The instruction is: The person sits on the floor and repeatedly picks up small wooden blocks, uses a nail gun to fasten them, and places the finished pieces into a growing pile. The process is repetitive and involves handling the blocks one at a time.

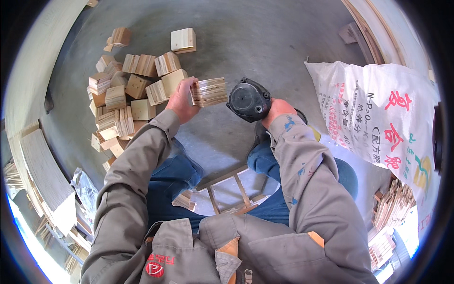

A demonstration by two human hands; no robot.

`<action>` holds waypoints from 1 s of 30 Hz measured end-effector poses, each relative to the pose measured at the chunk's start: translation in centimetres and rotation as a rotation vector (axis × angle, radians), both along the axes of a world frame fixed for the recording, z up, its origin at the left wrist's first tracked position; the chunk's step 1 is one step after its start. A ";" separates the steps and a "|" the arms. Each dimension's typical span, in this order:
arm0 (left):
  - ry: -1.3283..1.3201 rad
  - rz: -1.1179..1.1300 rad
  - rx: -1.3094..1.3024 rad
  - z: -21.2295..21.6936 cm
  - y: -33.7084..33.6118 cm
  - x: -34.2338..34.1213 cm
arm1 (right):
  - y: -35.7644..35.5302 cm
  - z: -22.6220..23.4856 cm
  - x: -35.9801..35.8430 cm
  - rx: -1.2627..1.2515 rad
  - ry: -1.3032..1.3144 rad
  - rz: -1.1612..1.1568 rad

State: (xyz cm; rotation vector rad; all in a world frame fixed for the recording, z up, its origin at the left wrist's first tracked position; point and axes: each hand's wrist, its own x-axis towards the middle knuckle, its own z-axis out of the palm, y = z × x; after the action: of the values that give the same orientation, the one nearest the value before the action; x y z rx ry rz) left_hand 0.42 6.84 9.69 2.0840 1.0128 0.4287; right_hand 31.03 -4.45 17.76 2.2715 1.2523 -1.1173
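A narrow gap separates the wooden block point(209, 92) from the black tool point(248, 100); floor point(246, 38) stretches open beyond both. Piled blocks point(142, 110) crowd the left side, and a white sack point(352, 111) bars the right.

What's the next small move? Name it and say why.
Probably steady the wood stack first: the left hand grips only its left end, while the right hand holds the black tool seemingly close to the other end; whether tool and stack touch is unclear.
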 end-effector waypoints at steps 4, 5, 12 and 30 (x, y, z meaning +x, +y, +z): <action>-0.124 0.163 -0.351 -4.9 -1.3 0.9 | -0.2 -0.7 0.9 0.055 0.023 -0.089; -0.200 0.256 -0.497 -5.6 -1.6 1.2 | 0.0 -0.6 1.0 0.047 0.023 -0.102; -0.526 0.769 -1.184 -12.0 -4.6 1.1 | 1.0 0.2 1.3 -0.014 0.011 -0.128; -0.192 1.284 -1.259 -10.9 -5.4 -4.2 | 0.8 -0.6 0.4 -0.035 -0.104 0.010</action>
State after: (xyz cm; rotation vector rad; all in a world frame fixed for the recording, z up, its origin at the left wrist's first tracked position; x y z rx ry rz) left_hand -3.74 1.49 -1.18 0.1381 1.7492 0.3866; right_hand 31.40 -3.64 17.17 2.2641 1.1937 -0.9964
